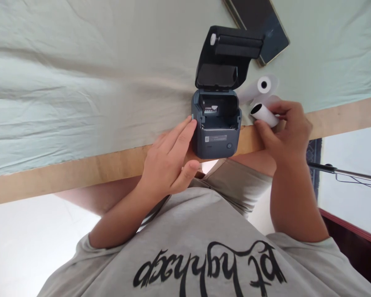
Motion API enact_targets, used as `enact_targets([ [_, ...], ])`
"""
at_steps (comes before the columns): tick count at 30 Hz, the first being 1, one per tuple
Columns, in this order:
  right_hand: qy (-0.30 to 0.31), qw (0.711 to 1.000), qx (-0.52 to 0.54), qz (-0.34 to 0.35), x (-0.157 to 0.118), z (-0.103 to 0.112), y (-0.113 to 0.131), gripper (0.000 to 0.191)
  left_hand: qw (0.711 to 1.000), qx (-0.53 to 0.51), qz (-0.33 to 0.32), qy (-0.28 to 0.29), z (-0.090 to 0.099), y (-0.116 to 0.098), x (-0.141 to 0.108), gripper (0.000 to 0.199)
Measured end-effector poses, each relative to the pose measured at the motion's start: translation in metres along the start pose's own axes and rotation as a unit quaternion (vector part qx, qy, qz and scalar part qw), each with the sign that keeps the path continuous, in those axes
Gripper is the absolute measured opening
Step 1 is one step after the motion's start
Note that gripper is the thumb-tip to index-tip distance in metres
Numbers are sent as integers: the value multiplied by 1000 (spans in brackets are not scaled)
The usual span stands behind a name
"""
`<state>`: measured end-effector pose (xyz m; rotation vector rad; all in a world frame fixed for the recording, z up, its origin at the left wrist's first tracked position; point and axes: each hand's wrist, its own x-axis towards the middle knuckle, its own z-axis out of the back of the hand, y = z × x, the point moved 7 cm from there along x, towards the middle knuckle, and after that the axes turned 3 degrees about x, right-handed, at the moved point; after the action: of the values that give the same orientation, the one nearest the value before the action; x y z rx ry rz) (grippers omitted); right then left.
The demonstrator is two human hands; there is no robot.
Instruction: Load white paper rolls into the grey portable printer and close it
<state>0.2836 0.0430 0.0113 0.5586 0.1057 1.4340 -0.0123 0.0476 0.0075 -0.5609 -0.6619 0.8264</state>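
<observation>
In the head view, your right hand (pixel 292 134) pinches the roll (pixel 268 116) beside the open printer (pixel 217 123), and your left hand (pixel 168 161) rests nearly straight-fingered against the printer's side, so a slack pinch could send the roll off the table (pixel 111 166).

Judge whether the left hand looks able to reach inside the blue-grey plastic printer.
Probably yes: the left hand touches the printer, whose black hinged lid stands open, leaving the way in free.

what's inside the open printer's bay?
In the bay of the printer: a small white printed label, nothing else distinct. Its lowest part is dark and partly covered by the front edge; can't tell what's there.
</observation>
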Motion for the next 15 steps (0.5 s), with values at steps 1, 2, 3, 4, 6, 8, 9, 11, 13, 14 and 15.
enact_targets([
  [1,7,1000,1,4,0,1,0,33,1000,0,0,0,0,0,0,70],
  [2,12,1000,2,17,1,1,2,32,1000,-1,-1,-1,0,0,0,70],
  [3,11,999,4,37,1,2,5,31,1000,-1,-1,-1,0,-1,0,70],
  [4,4,998,5,57,2,2,8,31,1000,0,-2,-2,0,-1,0,71],
  [6,-28,996,1,83,3,4,13,32,1000,1,-3,-2,0,-1,0,72],
  [8,-54,995,-5,85,3,4,15,32,1000,3,-4,-3,0,-1,-1,71],
  [9,-58,995,-9,84,3,3,15,32,1000,1,-4,-3,0,0,-1,70],
  [11,-42,995,-9,87,3,-1,14,30,1000,-5,-4,-2,0,0,0,69],
  [13,-16,996,-1,91,4,-5,13,34,1000,-8,-8,-3,0,0,0,70],
  [14,-12,996,0,88,4,-4,11,38,1000,-6,-10,-1,0,-1,0,70],
  [15,-14,996,-2,83,4,-3,9,40,1000,-2,-11,-2,0,-1,0,71],
])
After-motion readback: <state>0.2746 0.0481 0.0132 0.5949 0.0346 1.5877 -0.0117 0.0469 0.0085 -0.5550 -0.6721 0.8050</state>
